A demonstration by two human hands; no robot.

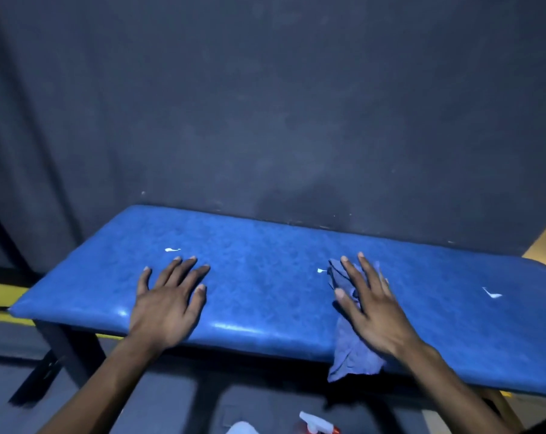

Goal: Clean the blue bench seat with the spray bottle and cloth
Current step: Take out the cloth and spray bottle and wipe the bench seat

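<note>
While wiping: cloth (351,349) limp, light (bunches easily); press flat from above.
Right hand (371,311): fingers spread, pinning it on bench seat (265,277).
Left hand (168,302): flat, holding nothing.
Spray bottle (317,424): below.

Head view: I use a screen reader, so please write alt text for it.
A person's right hand presses a blue cloth flat on a blue bench seat while the left hand rests open on it. Small white marks dot the seat; a spray bottle sits below.
</note>
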